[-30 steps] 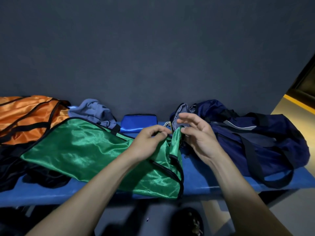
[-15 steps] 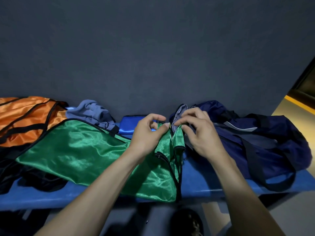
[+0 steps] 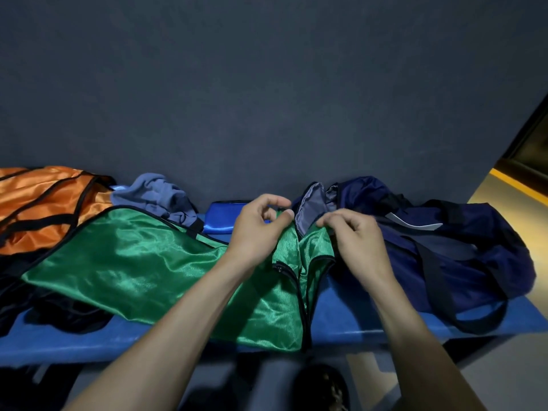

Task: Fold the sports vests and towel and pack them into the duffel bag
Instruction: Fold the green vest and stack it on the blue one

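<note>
Two bare hands work at the right end of one shiny green satin vest with black trim (image 3: 142, 262), which lies spread along the blue padded bench (image 3: 341, 310). The left hand (image 3: 258, 232) pinches one upper strap of the green vest between thumb and curled fingers; the right hand (image 3: 353, 241) pinches the other strap with its fingertips, just beside the left. One shiny orange satin vest with black trim (image 3: 38, 209) lies bunched at the far left, partly under the green one. One crumpled grey-blue towel (image 3: 160, 200) sits against the wall behind the green vest. One bright blue satin folded piece (image 3: 225, 218) rests near the wall, just behind the left hand. One navy duffel bag with black straps (image 3: 459, 250) lies on the bench's right end, its mouth showing grey lining close to the right hand. A heap of black fabric (image 3: 59, 307) lies beneath the green vest's left edge.

Compared with half a second ago, the hands have drawn slightly apart, so the two straps now stand separated with a dark gap between them, and the right hand sits lower, clear of the bag's opening.
</note>
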Action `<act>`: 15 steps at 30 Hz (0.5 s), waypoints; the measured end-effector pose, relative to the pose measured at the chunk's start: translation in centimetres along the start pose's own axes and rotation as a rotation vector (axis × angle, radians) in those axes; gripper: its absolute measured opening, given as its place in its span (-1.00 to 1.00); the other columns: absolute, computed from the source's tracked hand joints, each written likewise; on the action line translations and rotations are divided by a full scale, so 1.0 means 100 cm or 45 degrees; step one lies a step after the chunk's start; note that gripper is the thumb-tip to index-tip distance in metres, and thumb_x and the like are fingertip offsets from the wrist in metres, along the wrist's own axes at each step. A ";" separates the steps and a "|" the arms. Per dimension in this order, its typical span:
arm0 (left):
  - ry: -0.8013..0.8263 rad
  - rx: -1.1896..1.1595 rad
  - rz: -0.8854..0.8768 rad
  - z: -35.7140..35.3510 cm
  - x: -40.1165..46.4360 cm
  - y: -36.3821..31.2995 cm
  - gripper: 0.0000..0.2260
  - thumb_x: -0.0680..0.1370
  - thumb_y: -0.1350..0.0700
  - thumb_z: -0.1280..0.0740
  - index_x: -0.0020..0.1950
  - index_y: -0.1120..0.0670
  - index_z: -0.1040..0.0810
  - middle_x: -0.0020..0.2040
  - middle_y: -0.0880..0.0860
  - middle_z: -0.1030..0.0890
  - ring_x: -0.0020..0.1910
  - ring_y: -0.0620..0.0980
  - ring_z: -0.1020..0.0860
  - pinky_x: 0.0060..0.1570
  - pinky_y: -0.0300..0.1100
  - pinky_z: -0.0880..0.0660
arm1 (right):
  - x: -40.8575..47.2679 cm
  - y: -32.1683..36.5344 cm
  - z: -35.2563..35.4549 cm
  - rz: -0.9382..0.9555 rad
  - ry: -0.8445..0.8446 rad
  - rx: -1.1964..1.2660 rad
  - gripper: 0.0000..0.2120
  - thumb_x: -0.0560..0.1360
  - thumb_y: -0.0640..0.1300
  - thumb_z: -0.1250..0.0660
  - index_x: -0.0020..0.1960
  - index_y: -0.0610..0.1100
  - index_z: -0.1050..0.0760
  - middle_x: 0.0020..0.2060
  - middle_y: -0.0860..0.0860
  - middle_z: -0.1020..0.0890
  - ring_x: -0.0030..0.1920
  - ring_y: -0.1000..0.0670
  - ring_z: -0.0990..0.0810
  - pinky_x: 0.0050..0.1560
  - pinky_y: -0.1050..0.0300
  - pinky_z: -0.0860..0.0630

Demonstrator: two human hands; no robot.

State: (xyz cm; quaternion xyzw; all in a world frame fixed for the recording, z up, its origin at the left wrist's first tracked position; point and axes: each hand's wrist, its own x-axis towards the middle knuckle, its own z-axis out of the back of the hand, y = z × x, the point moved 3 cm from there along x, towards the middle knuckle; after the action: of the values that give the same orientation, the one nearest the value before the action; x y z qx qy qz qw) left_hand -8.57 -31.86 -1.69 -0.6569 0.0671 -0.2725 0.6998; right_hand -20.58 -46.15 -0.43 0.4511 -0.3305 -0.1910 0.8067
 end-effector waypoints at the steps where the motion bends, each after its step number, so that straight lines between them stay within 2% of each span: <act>1: 0.011 0.014 0.000 -0.001 0.000 0.000 -0.93 0.57 0.12 -0.44 0.05 0.01 -0.64 -0.44 -0.15 -0.38 -0.42 -0.14 -0.33 -0.31 -0.22 -0.31 | 0.000 -0.002 -0.001 -0.038 -0.034 0.040 -0.85 0.53 -0.12 -0.42 -0.22 -0.09 -0.65 -0.38 0.09 -0.63 -0.37 0.10 -0.49 -0.26 0.12 -0.39; 3: 0.021 0.060 -0.007 -0.002 -0.002 0.001 -0.93 0.57 0.10 -0.45 0.04 -0.03 -0.64 -0.41 -0.14 -0.42 -0.41 -0.13 -0.37 -0.26 -0.20 -0.35 | 0.000 -0.005 -0.004 -0.095 -0.057 0.066 -0.91 0.48 -0.20 -0.47 -0.17 -0.03 -0.64 -0.33 0.13 -0.63 -0.39 0.15 -0.50 -0.23 0.15 -0.41; 5: 0.002 0.130 -0.018 -0.003 -0.003 0.002 -0.92 0.56 0.07 -0.45 0.03 -0.07 -0.64 -0.38 -0.13 -0.44 -0.41 -0.16 -0.39 -0.25 -0.20 -0.36 | -0.002 -0.005 -0.007 -0.094 -0.071 0.052 -0.78 0.45 -0.26 -0.45 -0.05 0.05 -0.65 -0.24 0.11 -0.66 -0.40 0.15 -0.52 -0.22 0.14 -0.45; 8: -0.052 0.236 -0.046 -0.005 -0.004 -0.002 -0.92 0.54 0.08 -0.45 0.00 -0.07 -0.64 -0.35 -0.10 -0.47 -0.44 -0.20 -0.38 -0.32 -0.28 -0.35 | -0.007 0.005 -0.010 -0.019 -0.106 0.073 -0.66 0.43 -0.22 -0.40 0.10 0.13 -0.64 -0.18 0.11 -0.70 -0.35 0.16 -0.58 -0.14 0.09 -0.56; 10: -0.077 0.260 -0.067 -0.009 -0.004 -0.007 -0.92 0.53 0.11 -0.44 -0.01 -0.06 -0.65 -0.34 -0.07 -0.50 -0.41 -0.19 -0.40 -0.34 -0.34 -0.34 | -0.012 0.015 -0.016 0.053 -0.073 0.004 -0.63 0.45 -0.22 -0.40 0.19 0.10 -0.63 -0.28 0.15 -0.69 -0.24 0.21 -0.64 -0.01 0.07 -0.61; 12: -0.089 0.274 -0.087 -0.012 -0.003 -0.011 -0.88 0.52 0.15 -0.41 -0.05 -0.08 -0.65 -0.31 0.00 -0.56 -0.38 -0.17 -0.42 -0.32 -0.33 -0.36 | -0.018 0.025 -0.021 0.141 -0.060 -0.135 -0.62 0.47 -0.25 -0.41 0.24 0.02 -0.63 -0.48 0.15 -0.59 -0.02 0.27 -0.66 0.11 0.10 -0.59; 13: -0.097 0.273 -0.084 -0.013 -0.002 -0.012 -0.87 0.51 0.15 -0.41 -0.06 -0.09 -0.65 -0.33 0.01 -0.55 -0.38 -0.17 -0.42 -0.32 -0.32 -0.36 | -0.019 0.028 -0.021 0.151 -0.071 -0.163 -0.62 0.47 -0.26 -0.42 0.25 0.00 -0.62 -0.50 0.12 -0.58 0.04 0.28 -0.65 0.14 0.11 -0.58; 15: -0.111 0.259 -0.064 -0.013 0.000 -0.013 -0.90 0.52 0.12 -0.41 -0.07 -0.10 -0.65 -0.42 -0.08 -0.45 -0.43 -0.16 -0.38 -0.38 -0.31 -0.33 | -0.021 0.030 -0.019 0.094 -0.082 -0.088 -0.61 0.46 -0.26 -0.44 0.26 -0.01 -0.62 -0.41 0.06 -0.65 0.03 0.26 -0.66 0.15 0.08 -0.59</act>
State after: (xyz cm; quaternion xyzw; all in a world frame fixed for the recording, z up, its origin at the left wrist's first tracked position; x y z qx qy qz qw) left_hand -9.54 -32.98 -0.63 -0.5952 -0.0079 -0.2667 0.7580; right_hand -20.65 -42.17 0.71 0.4039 -0.3658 -0.1867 0.8174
